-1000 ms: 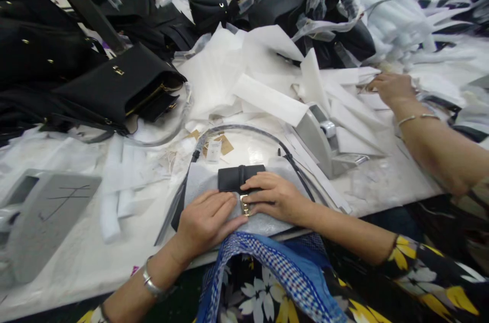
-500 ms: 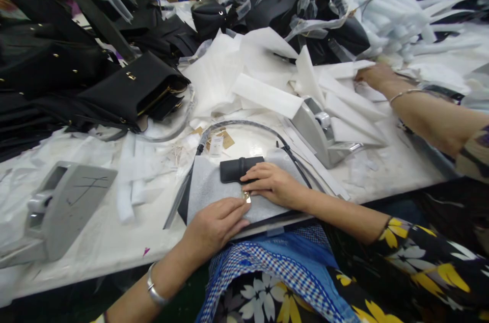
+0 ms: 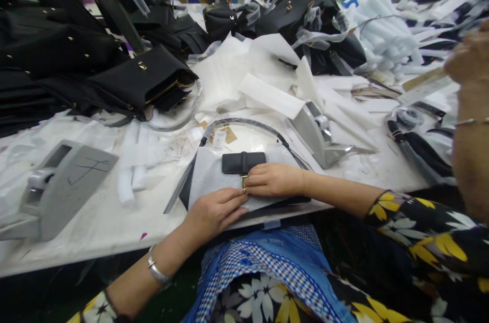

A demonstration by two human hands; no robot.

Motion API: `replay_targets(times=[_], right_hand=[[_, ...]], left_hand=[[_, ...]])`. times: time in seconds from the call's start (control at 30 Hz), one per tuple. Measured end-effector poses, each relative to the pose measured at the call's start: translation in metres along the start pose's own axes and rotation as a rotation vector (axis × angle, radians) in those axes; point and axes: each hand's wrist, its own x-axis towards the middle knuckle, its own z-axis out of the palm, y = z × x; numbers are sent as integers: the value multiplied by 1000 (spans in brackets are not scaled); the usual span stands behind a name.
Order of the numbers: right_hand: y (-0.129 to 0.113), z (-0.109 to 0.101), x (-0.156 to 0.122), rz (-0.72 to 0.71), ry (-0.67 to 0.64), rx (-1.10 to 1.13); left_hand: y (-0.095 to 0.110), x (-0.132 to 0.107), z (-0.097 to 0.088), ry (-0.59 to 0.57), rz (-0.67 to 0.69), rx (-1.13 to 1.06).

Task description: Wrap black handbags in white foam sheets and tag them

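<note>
A handbag lies in front of me with a pale grey sheet over its front. Its wrapped handle arches away from me. On the sheet rests a black strap tab, with a small gold clasp below it. My left hand comes in from the lower left, fingers together, fingertips pinching at the clasp's lower end. From the right, my right hand has its curled fingers on the same clasp, hiding part of it. Paper tags lie inside the handle's arch.
Grey tape dispensers stand on either side, one left and one right. Black handbags pile up at the left and back. White foam sheets cover the middle. At the far right is a co-worker's raised arm.
My right hand has slid down from the black tab onto the gold clasp. My left hand stays by the clasp. The co-worker's hand has lifted off the foam sheets and moved right.
</note>
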Motion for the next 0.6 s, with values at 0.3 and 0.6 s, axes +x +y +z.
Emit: replay_targets(times=[0.3, 0.6], right_hand=[[7, -5, 8, -146, -147, 17], [7, 1, -6, 178, -92, 279]], left_hand=[[-1, 0, 2, 22, 8, 11], [-1, -2, 2, -18, -7, -2]])
